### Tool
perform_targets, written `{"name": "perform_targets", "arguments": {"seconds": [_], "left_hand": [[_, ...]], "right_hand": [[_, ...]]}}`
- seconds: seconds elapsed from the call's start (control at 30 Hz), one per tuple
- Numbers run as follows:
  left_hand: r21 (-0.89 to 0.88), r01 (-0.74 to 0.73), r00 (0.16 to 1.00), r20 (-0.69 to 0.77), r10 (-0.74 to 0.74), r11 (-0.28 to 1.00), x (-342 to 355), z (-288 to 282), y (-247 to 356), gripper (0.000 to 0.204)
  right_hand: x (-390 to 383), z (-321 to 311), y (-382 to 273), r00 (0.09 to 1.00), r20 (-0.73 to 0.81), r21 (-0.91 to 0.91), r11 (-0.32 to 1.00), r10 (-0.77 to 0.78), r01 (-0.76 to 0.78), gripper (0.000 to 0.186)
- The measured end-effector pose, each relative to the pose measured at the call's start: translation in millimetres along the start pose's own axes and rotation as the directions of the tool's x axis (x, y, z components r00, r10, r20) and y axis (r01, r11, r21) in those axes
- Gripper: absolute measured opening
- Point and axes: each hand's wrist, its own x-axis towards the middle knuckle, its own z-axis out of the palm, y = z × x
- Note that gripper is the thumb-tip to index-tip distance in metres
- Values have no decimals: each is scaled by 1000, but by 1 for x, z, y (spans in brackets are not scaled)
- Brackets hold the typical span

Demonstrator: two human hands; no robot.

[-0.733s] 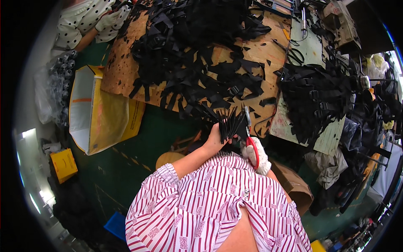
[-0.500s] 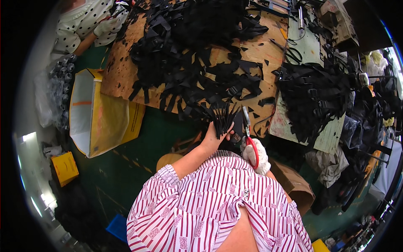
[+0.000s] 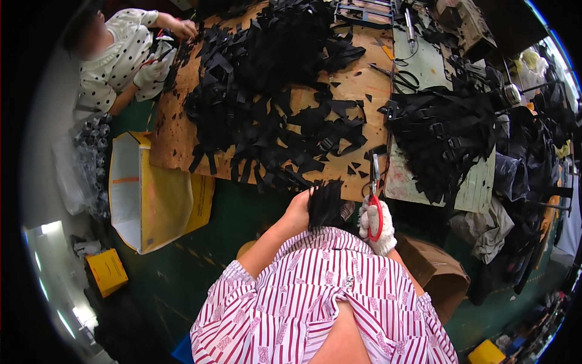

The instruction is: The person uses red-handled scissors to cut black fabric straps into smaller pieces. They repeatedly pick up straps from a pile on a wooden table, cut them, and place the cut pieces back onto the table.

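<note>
A bundle of black webbing straps (image 3: 325, 205) is gripped in my bare left hand (image 3: 297, 212), just in front of my body at the table's near edge. The straps hide most of the fingers. To the right, my right hand (image 3: 378, 233), in a white knit glove, is closed round red-handled scissors (image 3: 376, 212). Their metal blades point away from me and stand apart from the bundle. Beyond both hands, a heap of black straps and scraps (image 3: 267, 121) covers much of the wooden table (image 3: 373, 109).
A yellow bag with white lining (image 3: 200, 206) stands at left, and a cardboard box (image 3: 433, 267) at right. Black buckled straps (image 3: 445, 133) lie on a pale board (image 3: 479, 194). Black scissors (image 3: 403, 79) rest farther back. A co-worker in a dotted top (image 3: 124, 51) is at far left.
The bundle's fanned ends have come together, and it now covers more of my left hand. My scissors have moved farther right of it. The co-worker's bare hand now reaches over the table.
</note>
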Motion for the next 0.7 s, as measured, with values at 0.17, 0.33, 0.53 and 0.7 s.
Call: {"name": "perform_targets", "arguments": {"seconds": [0.17,0.33,0.53,0.7], "left_hand": [[-416,39,975,214,56,909,-4,18,75,28],[310,-688,711,469,524,656,0,22,119,22],[249,-743,668,329,667,621,10,69,195,27],[46,-696,691,313,651,717,35,85,192,25]], "right_hand": [[-2,-10,-4,993,-107,34,998,-49,53,34],[-6,-18,-5,989,-130,38,997,-65,71,31],[-18,-33,1,963,-219,87,980,-155,178,35],[-26,-48,9,946,-257,222,941,-195,255,33]]}}
